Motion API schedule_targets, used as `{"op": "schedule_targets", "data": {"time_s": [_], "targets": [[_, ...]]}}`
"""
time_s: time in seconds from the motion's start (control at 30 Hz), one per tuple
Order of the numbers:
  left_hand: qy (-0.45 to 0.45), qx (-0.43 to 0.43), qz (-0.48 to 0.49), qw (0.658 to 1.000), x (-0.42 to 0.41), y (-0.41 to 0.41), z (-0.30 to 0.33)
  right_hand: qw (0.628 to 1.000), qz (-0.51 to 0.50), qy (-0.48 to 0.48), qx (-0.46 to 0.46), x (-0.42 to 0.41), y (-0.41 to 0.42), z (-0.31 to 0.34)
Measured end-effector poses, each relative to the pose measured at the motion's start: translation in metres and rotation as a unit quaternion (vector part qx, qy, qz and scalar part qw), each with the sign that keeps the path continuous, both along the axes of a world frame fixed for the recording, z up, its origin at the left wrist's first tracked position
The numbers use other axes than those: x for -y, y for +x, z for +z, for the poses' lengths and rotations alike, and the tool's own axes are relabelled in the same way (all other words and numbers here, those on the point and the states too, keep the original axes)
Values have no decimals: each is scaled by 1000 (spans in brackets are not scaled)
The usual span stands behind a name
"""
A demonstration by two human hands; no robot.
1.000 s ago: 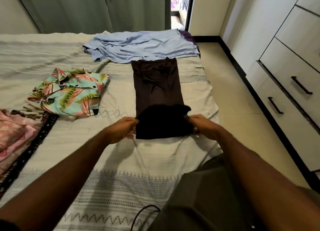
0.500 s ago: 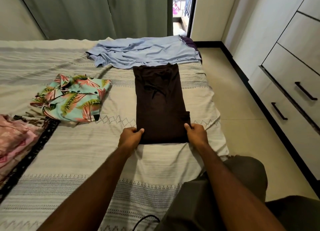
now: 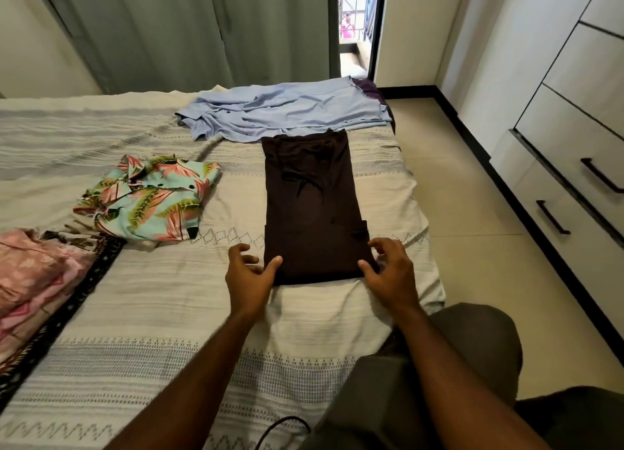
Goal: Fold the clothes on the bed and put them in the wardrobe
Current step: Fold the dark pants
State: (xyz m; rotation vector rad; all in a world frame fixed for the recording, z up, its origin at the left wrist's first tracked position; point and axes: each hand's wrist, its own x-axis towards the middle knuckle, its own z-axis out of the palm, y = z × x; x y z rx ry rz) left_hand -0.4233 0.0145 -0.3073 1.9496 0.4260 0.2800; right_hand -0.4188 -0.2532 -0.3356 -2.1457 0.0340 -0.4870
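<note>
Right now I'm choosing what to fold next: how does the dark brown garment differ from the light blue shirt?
The dark brown garment lies smooth in a narrow folded strip; the light blue shirt lies spread and rumpled. The brown one is nearer, the blue one farther. Both lie on the bed.

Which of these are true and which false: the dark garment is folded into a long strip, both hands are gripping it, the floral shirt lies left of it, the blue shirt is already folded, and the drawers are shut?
1. The dark garment lies folded into a long narrow strip on the bed. True.
2. Both hands grip it. False: the left hand and right hand are spread at its near corners, fingers loose, only thumbs or fingertips touching.
3. The floral shirt lies to its left. True.
4. The blue shirt is neatly folded. False: it lies spread and rumpled beyond the dark garment.
5. The drawers are shut. True.
</note>
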Motion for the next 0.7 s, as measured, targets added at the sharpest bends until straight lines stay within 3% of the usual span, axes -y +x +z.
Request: {"op": "schedule_targets", "data": {"time_s": [0.07, 0.17, 0.37, 0.53, 0.7], "targets": [[82, 68, -117, 987, -10, -8, -11, 999, 47, -19, 4, 13, -3, -4], [257, 101, -259, 926, -29, -10, -27, 988, 95, -92, -73, 15, -6, -5], [385, 36, -325, 863, -54, 5, -29, 958, 99, -223, -151, 10, -5, -6], [389, 74, -296, 869, -49, 13, -27, 980, 81, -163, -77, 7, -6, 2], [209, 155, -338, 905, -44, 25, -2, 978, 137, -158, 1, 13, 4, 23]]}}
